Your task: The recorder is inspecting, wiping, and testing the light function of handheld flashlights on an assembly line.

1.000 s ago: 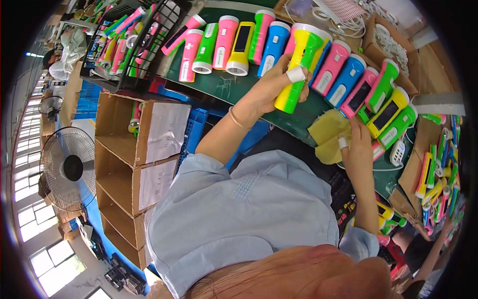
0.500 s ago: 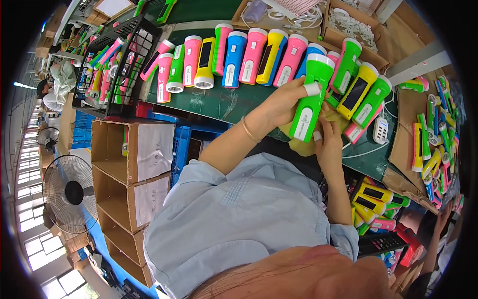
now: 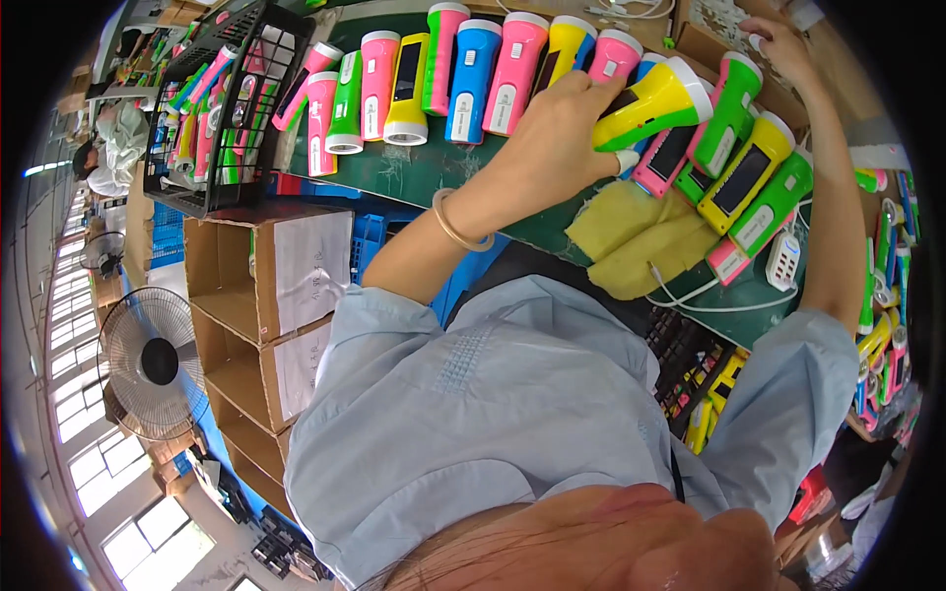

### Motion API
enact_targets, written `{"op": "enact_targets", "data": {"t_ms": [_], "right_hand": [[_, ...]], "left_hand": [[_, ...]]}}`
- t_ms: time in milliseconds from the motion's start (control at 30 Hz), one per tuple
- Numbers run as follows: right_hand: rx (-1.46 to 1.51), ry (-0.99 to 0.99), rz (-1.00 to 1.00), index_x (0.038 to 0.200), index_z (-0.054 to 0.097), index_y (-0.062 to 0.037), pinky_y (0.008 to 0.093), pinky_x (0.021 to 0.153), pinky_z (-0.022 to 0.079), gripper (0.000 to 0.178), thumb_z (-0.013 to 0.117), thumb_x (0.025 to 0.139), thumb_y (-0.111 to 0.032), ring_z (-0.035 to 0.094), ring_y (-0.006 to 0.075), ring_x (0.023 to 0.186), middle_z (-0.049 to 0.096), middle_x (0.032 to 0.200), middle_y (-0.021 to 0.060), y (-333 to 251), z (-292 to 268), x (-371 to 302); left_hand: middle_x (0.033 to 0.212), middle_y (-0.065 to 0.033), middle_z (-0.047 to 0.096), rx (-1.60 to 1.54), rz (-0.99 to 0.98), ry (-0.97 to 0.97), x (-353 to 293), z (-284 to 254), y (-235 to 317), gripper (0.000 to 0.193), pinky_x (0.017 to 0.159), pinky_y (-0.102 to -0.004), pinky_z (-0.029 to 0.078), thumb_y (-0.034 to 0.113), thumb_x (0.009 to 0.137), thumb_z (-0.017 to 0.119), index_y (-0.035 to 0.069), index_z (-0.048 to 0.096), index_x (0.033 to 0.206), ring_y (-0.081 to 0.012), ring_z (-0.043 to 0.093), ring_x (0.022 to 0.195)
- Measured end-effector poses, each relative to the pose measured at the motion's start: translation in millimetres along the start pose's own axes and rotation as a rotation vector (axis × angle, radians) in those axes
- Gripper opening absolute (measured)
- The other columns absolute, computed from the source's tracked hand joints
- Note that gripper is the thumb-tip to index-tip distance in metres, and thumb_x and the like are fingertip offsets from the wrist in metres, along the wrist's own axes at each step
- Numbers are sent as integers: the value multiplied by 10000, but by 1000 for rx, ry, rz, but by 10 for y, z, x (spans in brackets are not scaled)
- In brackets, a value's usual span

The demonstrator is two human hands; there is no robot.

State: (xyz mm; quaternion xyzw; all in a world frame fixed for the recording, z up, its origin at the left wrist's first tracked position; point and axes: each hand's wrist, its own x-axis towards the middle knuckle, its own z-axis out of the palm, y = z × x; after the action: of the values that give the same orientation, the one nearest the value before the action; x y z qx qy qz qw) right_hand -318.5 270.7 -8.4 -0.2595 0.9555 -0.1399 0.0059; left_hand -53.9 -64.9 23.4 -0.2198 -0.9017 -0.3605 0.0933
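My left hand (image 3: pixel 564 133) is closed around a yellow and green flashlight (image 3: pixel 652 105), its white lens end pointing to the right. White tape wraps a fingertip of that hand. Over an open cardboard box of small white parts (image 3: pixel 724 22) at the far right, my right hand (image 3: pixel 785 54) is reaching with its fingers drawn together; what they hold, if anything, cannot be made out. A yellow cloth (image 3: pixel 641 236) lies on the table below my left hand. Several flashlights, among them a green one (image 3: pixel 729 113) and a yellow one (image 3: pixel 747 172), lie right of the cloth.
A row of colourful flashlights (image 3: pixel 473 79) lines the green table (image 3: pixel 394 182). To the left stand a black crate (image 3: pixel 271 118) of flashlights, cardboard compartments (image 3: pixel 232 266) and a fan (image 3: pixel 158 360). A white multi-port charger (image 3: pixel 783 261) with cables lies at right.
My right hand has left the flashlight and cloth and moved far right to the parts box. The flashlight in my left hand, green side showing before, now shows yellow and is tilted rightward.
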Motion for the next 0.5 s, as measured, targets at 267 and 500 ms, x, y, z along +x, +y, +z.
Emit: {"op": "enact_targets", "data": {"t_ms": [267, 500], "right_hand": [[153, -179, -76, 935, 607, 9, 293, 743, 463, 367, 455, 609, 84, 595, 210, 822, 633, 835, 128, 104, 450, 486], [241, 24, 224, 895, 633, -10, 273, 661, 469, 235, 455, 745, 19, 618, 172, 766, 624, 790, 85, 88, 195, 209]], "left_hand": [[802, -186, 594, 257, 110, 95, 499, -630, -214, 409, 658, -382, 483, 137, 593, 725, 2, 563, 943, -338, 593, 743], [925, -91, 585, -580, -188, -105, 361, -482, -286, 433, 718, -265, 477, 170, 776, 622, -24, 482, 1136, -157, 593, 792]]}}
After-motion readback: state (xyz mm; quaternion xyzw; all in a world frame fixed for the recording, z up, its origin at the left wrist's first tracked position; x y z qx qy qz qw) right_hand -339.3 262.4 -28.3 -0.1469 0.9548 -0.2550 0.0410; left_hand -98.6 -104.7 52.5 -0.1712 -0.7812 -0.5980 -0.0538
